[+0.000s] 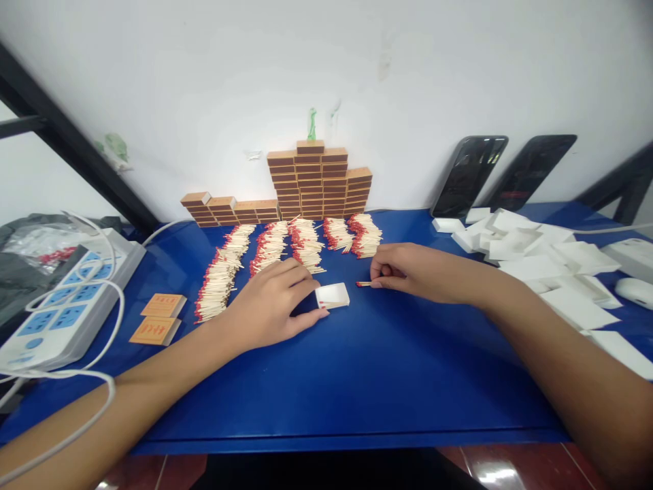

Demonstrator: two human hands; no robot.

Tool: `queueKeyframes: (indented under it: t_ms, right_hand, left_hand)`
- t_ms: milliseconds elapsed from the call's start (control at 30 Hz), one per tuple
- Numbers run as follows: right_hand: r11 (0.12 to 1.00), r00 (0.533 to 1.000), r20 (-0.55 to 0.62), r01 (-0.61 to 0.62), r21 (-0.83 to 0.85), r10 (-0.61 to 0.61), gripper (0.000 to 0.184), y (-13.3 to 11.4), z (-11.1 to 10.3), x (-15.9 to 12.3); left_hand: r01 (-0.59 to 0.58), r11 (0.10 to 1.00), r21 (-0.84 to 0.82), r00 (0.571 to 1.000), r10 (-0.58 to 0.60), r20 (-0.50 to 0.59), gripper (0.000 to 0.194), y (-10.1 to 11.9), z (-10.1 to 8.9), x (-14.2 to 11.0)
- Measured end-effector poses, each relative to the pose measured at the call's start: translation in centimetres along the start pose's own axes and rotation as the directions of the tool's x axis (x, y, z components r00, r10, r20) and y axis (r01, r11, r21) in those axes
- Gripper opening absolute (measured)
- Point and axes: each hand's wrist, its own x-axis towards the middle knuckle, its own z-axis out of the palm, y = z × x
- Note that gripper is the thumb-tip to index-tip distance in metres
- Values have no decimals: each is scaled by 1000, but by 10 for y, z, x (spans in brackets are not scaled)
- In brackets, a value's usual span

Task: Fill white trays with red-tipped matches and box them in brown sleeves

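My left hand (275,299) rests on the blue table (357,374), its fingers curled round the left side of a small white matchbox tray (332,296). My right hand (408,271) lies to the right of the tray, fingers pinched on a red-tipped match (363,284) that lies on the table. Just behind both hands, several rows of red-tipped matches (286,248) are spread out.
Brown matchboxes (319,180) are stacked against the white wall. White box trays (535,255) are heaped at the right, with two dark phones (472,173) leaning behind. Two orange box sleeves (159,316) and a power strip (66,306) with cables lie at the left. A white mouse (635,291) sits far right.
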Motion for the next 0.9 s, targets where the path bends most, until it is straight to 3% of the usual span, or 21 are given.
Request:
queueKeyframes:
  t_ms: [233, 400, 633, 800, 900]
  right_hand:
    - [991, 989, -69, 130, -6, -130, 27, -12, 6, -4]
    - [984, 965, -197, 178, 19, -171, 22, -34, 15, -5]
    - [978, 967, -168, 177, -111, -194, 14, -49, 42, -1]
    - [971, 948, -218, 240, 13, -231, 14, -43, 32, 0]
    - [985, 920, -350, 166, -56, -175, 19, -24, 18, 5]
  left_hand:
    - [10, 1000, 11, 1000, -10, 2, 33, 0, -1, 0]
    - [17, 1000, -7, 1000, -17, 8, 32, 2, 0, 1]
    - [3, 1000, -11, 1000, -3, -6, 33, 5, 0, 2]
    - [6, 1000, -14, 1000, -6, -7, 33, 5, 1, 1]
    - [15, 1000, -9, 1000, -15, -2, 34, 4, 0, 0]
